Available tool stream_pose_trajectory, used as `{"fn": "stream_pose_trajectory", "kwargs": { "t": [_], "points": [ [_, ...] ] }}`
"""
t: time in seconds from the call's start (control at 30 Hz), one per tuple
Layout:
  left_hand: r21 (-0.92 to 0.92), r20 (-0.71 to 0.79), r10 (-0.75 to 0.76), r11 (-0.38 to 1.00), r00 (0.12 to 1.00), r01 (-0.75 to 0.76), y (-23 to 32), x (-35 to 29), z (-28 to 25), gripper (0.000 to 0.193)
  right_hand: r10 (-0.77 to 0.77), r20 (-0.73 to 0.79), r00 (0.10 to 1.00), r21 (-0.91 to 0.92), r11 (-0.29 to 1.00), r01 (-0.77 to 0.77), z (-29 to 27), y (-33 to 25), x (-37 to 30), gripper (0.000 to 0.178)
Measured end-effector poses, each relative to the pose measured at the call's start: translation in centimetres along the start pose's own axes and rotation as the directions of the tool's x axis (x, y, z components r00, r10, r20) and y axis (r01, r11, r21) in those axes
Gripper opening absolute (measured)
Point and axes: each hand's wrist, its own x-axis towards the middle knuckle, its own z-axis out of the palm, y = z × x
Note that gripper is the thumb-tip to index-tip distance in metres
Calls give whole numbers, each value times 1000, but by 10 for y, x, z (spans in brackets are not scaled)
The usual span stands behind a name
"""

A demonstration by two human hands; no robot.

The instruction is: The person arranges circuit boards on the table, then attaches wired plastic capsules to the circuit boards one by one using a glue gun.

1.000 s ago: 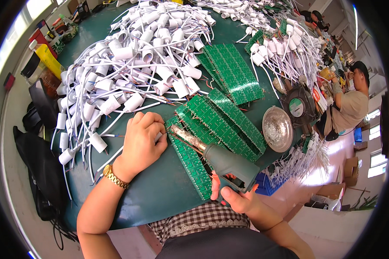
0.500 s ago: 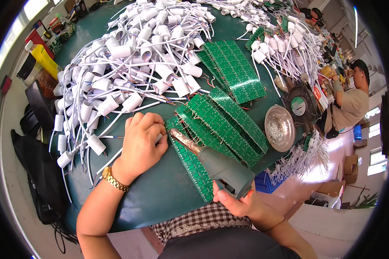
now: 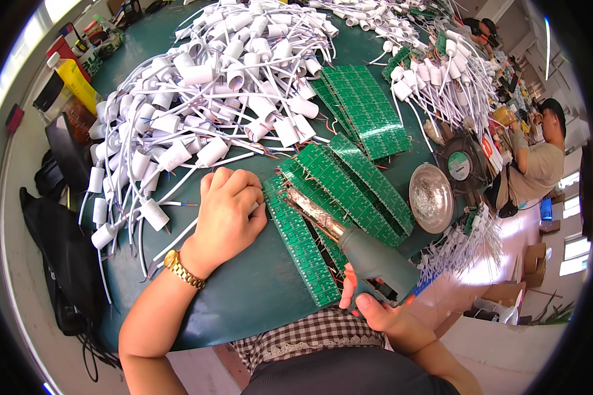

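While the left hand (image 3: pixel 227 210) lies curled on the green worktop (image 3: pixel 244 309), its fingers press on a thin white wire and on the left end of a narrow green circuit board strip (image 3: pixel 300 243); whether it truly grips the wire I cannot tell. A gold wristwatch (image 3: pixel 181 268) sits on this wrist. The right hand (image 3: pixel 375 309) is closed around the grey handle of one soldering gun (image 3: pixel 349 240), near the front edge of the worktop, and the metal barrel points up and left so that its tip rests on the strips just beside the left hand.

About five green strips lie side by side here, in the middle of the worktop toward its right edge. A second stack of green boards (image 3: pixel 366 108) lies farther back; how many are in it I cannot count. One big heap of white lamp sockets with wires (image 3: pixel 211 92) covers the back left part, too many to count. One round metal dish (image 3: pixel 431 197) and one small black fan (image 3: pixel 464 164) stand at the right edge. One yellow bottle (image 3: pixel 72 79) stands at the left edge. One other person (image 3: pixel 540 164) sits beyond the right edge.
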Motion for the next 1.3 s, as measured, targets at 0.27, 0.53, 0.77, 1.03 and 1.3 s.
{"fn": "stream_pose_trajectory", "kwargs": {
  "t": [0.27, 0.53, 0.77, 1.03, 1.3],
  "points": [
    [-10, 4, -4, 1000, 1000, 4, -2, 0, 0, 19, 84, -104, 991, 291, 955, -50, -2, 7, -20, 50],
    [-25, -7, 18, 1000, 1000, -18, -2, 1, 0, 18, 162, -176, 971, 292, 950, -106, -8, 17, -35, 58],
    [-30, -1, 28, 999, 1000, -28, -2, 1, -1, 18, 69, -256, 964, 237, 971, -7, -10, 20, -36, 55],
    [-51, -3, 21, 998, 1000, -21, -4, 0, 1, 18, 71, -338, 938, 372, 926, 64, -11, 29, -35, 51],
    [-83, -20, 35, 996, 999, -37, -6, 1, 3, 18, 61, -407, 911, 435, 890, 135, -19, 31, -27, 48]
  ]
}}
